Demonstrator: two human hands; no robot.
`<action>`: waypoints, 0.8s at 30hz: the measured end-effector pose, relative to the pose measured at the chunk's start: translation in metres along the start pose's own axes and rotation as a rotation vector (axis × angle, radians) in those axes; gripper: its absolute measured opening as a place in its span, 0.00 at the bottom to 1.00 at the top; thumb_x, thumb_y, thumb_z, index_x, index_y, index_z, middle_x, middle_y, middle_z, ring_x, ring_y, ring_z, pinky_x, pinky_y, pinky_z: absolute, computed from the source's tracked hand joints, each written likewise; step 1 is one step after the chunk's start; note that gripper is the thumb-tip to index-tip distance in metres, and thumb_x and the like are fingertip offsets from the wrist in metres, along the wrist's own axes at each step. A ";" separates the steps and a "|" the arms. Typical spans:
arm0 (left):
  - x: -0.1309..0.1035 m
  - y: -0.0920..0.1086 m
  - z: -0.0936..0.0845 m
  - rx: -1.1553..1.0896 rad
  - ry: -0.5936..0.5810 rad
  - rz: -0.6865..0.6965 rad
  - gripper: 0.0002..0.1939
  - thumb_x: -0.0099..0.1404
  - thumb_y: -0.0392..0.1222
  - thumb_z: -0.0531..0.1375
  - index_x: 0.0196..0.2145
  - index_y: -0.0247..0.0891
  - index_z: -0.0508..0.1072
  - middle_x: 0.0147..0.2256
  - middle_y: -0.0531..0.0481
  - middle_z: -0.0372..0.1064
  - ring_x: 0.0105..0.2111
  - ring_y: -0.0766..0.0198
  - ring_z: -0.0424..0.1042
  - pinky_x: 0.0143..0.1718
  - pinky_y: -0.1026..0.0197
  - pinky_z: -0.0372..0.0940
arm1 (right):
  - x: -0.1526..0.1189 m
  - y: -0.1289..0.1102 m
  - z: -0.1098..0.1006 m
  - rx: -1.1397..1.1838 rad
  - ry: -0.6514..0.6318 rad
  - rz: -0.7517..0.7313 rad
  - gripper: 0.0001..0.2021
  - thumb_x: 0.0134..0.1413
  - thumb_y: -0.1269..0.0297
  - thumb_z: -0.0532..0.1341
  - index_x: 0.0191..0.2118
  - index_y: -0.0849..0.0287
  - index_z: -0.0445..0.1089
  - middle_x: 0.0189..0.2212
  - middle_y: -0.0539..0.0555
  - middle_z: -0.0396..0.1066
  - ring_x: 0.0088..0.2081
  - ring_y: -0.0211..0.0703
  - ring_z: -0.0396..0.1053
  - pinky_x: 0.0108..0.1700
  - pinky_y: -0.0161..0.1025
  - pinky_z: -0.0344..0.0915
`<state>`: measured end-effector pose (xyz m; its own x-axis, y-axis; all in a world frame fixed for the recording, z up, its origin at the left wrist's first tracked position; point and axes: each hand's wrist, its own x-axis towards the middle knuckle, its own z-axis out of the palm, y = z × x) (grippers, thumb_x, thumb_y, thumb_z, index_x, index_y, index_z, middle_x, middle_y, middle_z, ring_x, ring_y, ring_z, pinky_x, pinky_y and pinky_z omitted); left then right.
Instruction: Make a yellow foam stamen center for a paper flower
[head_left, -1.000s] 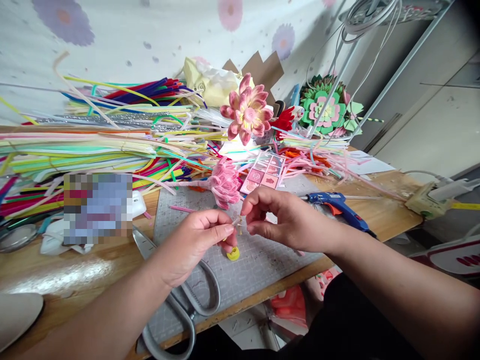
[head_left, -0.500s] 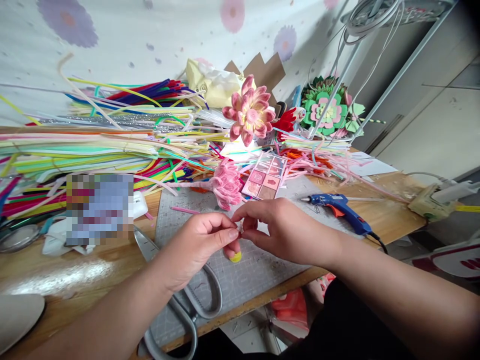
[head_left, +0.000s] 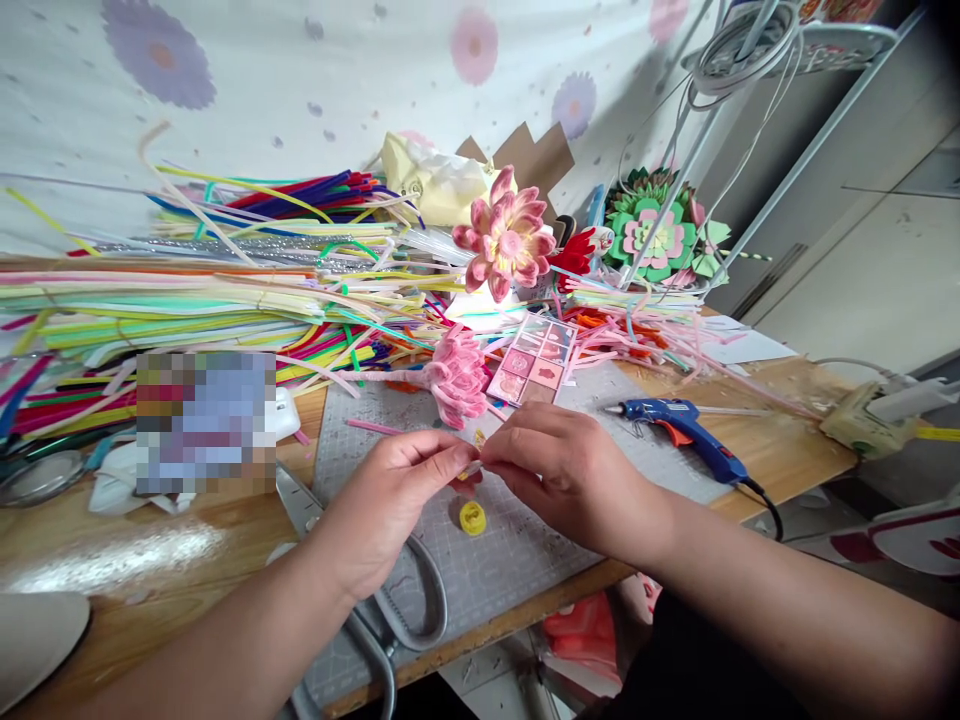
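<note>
Over the grey cutting mat (head_left: 525, 560), my left hand (head_left: 405, 485) pinches a small pale piece between thumb and fingers; its kind is too small to tell. The fingertips of my right hand (head_left: 562, 470) are closed at the same spot and partly hide it. Just below them on the mat lies a small round yellow coil (head_left: 472, 517). Beyond my fingers rests a pink pipe-cleaner flower (head_left: 457, 378) with its stem pointing left. A makeup palette (head_left: 534, 360) lies beside that flower. Under my left forearm is a large pair of grey-handled scissors (head_left: 431, 600).
A blue glue gun (head_left: 686, 425) lies to the right, its cord (head_left: 769, 505) running off the table edge. Bundles of pipe cleaners (head_left: 187, 300) cover the back left. A finished pink flower (head_left: 510, 235) stands upright behind the palette. A power strip (head_left: 859, 430) sits far right.
My right hand has turned flatter, its fingers pressed together at the piece. The yellow coil, partly hidden by my left fingers before, now shows whole. The view has shifted slightly.
</note>
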<state>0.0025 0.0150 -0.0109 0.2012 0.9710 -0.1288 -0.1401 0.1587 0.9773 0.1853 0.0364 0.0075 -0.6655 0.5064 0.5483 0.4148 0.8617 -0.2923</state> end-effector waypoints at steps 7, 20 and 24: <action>0.000 0.002 0.000 -0.103 0.013 -0.057 0.05 0.53 0.39 0.66 0.29 0.37 0.77 0.29 0.52 0.72 0.32 0.65 0.66 0.36 0.63 0.58 | 0.002 -0.002 0.002 0.023 0.018 -0.091 0.06 0.56 0.77 0.57 0.36 0.66 0.72 0.29 0.58 0.73 0.33 0.43 0.68 0.34 0.38 0.64; -0.001 0.004 -0.004 0.406 0.000 0.158 0.07 0.62 0.41 0.58 0.28 0.37 0.70 0.26 0.55 0.66 0.29 0.65 0.63 0.32 0.63 0.57 | 0.003 -0.006 0.004 0.145 -0.007 0.086 0.04 0.52 0.77 0.60 0.33 0.66 0.72 0.28 0.56 0.73 0.30 0.39 0.69 0.32 0.34 0.63; 0.000 0.004 -0.006 0.475 0.026 0.213 0.08 0.63 0.41 0.57 0.27 0.38 0.69 0.25 0.56 0.63 0.28 0.65 0.61 0.31 0.63 0.56 | 0.004 -0.007 0.001 0.254 -0.047 0.208 0.06 0.50 0.78 0.59 0.34 0.64 0.71 0.29 0.54 0.73 0.31 0.37 0.69 0.34 0.33 0.64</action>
<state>-0.0036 0.0171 -0.0082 0.1910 0.9781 0.0829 0.2811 -0.1354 0.9501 0.1788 0.0330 0.0106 -0.6134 0.6679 0.4214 0.3807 0.7176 -0.5832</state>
